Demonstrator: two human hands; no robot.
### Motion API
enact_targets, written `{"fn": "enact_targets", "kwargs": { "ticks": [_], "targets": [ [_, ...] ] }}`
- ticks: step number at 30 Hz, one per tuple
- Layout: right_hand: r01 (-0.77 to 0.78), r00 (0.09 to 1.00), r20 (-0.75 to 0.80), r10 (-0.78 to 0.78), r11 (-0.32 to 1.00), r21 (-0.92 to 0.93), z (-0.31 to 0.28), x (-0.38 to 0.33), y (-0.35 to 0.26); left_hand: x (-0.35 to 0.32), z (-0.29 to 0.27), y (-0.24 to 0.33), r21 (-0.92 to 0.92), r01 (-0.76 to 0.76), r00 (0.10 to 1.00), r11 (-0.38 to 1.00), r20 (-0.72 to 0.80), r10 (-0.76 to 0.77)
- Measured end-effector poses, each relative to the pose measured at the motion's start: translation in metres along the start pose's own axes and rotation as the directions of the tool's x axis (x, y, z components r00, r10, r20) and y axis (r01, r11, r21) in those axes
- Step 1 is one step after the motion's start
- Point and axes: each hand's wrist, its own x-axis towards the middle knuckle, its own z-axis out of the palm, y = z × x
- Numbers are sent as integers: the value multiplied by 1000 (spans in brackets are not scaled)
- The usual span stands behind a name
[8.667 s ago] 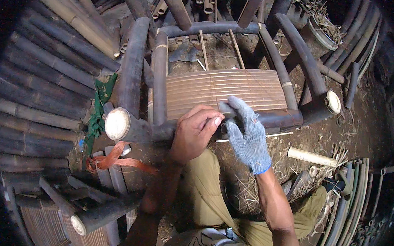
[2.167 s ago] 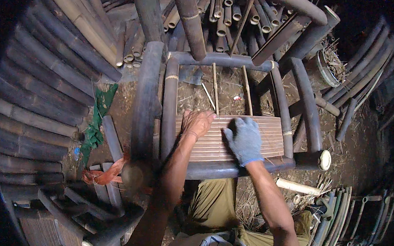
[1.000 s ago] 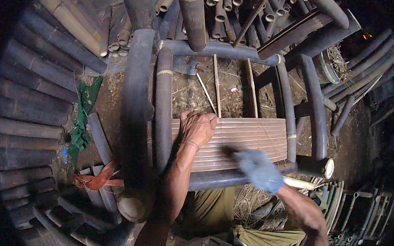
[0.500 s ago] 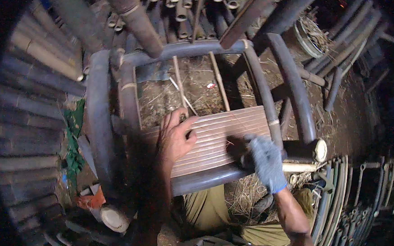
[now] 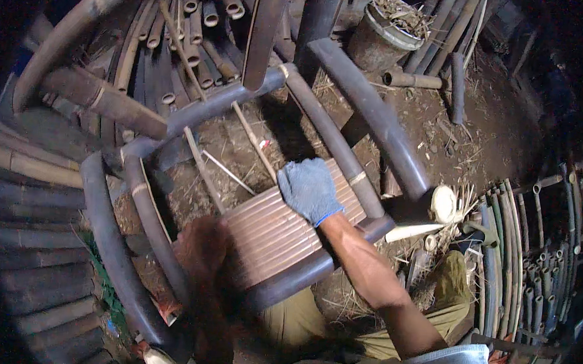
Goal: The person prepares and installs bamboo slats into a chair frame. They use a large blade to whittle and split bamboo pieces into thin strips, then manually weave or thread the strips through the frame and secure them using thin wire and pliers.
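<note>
Head view: my gloved right hand (image 5: 309, 188) presses flat, fingers spread, on the slatted seat (image 5: 282, 231) at the chair frame's (image 5: 347, 152) far edge — my blurred left hand (image 5: 204, 250) rests near its left edge, grip unclear. Uneven pressure could crack a slat.

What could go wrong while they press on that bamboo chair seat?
1. The left hand is bare and blurred at the edge of the slatted seat; splinters from the slat ends might prick it, while the right hand wears a blue glove.
2. The gloved hand lies at the slats' far edge, beside open gap; a slip could drop it through.
3. The chair frame sits tilted on littered dirt, so it may shift under pressure.
</note>
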Motion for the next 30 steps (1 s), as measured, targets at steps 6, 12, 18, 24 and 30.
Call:
{"fn": "enact_targets", "kwargs": {
  "ticks": [6, 12, 18, 24, 30],
  "targets": [
    [102, 967, -253, -43, 969, 224, 2, -21, 12, -7, 19, -1, 94, -42, 998, 995, -32, 45],
    [82, 973, -229, -38, 980, 184, -58, -110, -27, -12, 23, 17, -167, -538, 788, 826, -448, 423],
    [-94, 980, -23, 196, 565, 820, -88, -313, -24, -92, 23, 104, -127, -945, 320, 302, -171, 932],
    [-783, 571, 788, 228, -136, 607, -56, -462, 72, -188, 113, 126, -285, -780, 141, 557, 787, 600],
    [-897, 178, 277, 944, 40, 440, -14, -586, 174, -119, 167, 147, 58, -937, 135, 343, 970, 204]
  ]
}}
